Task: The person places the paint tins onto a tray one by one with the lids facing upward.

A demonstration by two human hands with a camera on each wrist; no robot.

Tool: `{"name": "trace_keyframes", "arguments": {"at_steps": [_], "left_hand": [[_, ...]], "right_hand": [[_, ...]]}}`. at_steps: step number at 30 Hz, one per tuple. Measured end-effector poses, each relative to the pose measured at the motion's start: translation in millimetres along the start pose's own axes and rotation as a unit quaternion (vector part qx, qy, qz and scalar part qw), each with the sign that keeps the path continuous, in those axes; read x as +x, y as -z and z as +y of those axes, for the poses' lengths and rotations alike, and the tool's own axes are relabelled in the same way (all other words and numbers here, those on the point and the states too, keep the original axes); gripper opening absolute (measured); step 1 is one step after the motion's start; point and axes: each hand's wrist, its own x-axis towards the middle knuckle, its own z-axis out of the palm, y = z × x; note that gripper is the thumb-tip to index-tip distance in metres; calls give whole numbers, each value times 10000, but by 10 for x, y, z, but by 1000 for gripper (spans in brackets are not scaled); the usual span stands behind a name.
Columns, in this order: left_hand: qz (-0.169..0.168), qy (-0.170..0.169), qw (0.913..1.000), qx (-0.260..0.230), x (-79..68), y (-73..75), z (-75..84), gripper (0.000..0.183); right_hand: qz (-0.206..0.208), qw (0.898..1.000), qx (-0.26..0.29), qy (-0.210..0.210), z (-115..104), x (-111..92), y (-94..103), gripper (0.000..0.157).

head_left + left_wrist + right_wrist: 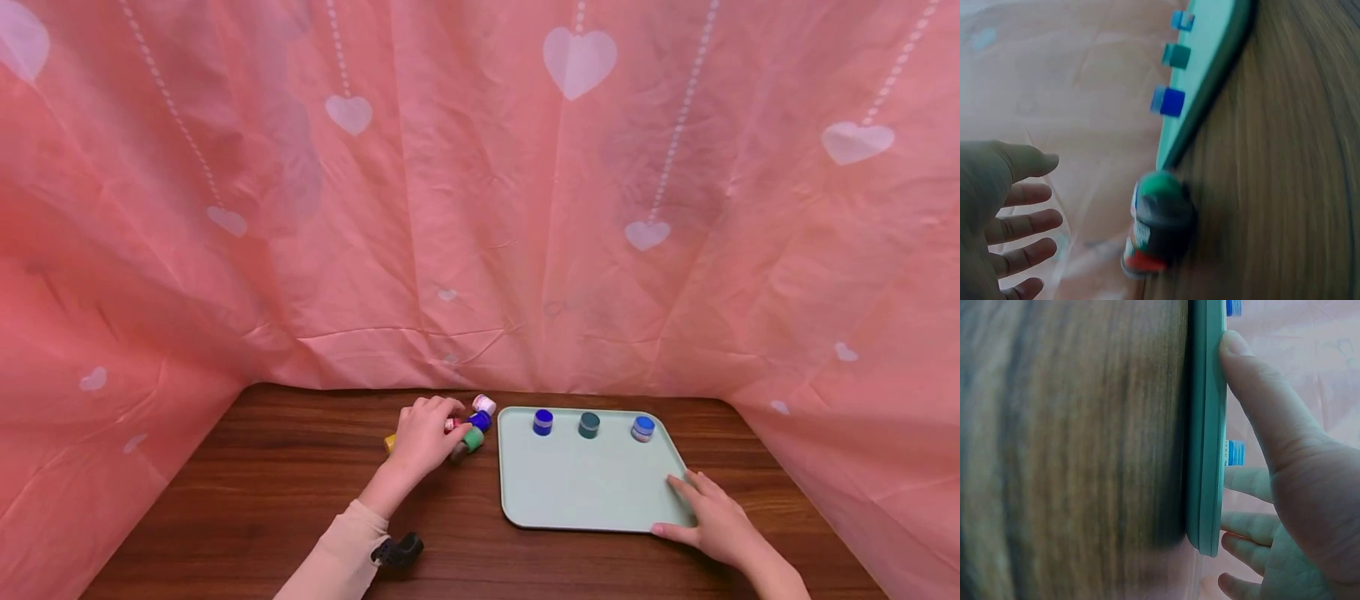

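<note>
My left hand [425, 432] hovers over a loose group of small paint jars, its fingers apart and holding nothing in the left wrist view. Near its fingertips lie a green jar [473, 438], a dark blue jar [480, 420] and a white-and-pink jar [483, 404]. A yellow jar [390, 443] peeks out left of the hand, which hides part of the group. On the pale green tray [577, 492], my right hand [716, 517] rests its thumb at the near right corner, with fingers spread along the right rim.
Along the tray's far side stand a blue jar [543, 422], a dark teal jar [589, 425] and a lighter blue jar [642, 428]. A black band [397, 551] sits by the left sleeve. Behind the wooden table [247, 500] hangs a pink curtain [480, 208].
</note>
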Motion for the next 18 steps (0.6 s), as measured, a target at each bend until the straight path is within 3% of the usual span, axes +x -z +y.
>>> {"name": "trace_keyframes", "arguments": {"at_steps": [8, 18], "left_hand": [[-10, -186, 9980, 609, -56, 15, -306, 31], [-568, 46, 9901, 1281, -95, 19, -656, 45]], "right_hand": [[-143, 9999, -11, -11, -25, 9, 43, 83], [-44, 10000, -41, 24, -22, 19, 22, 82]]}}
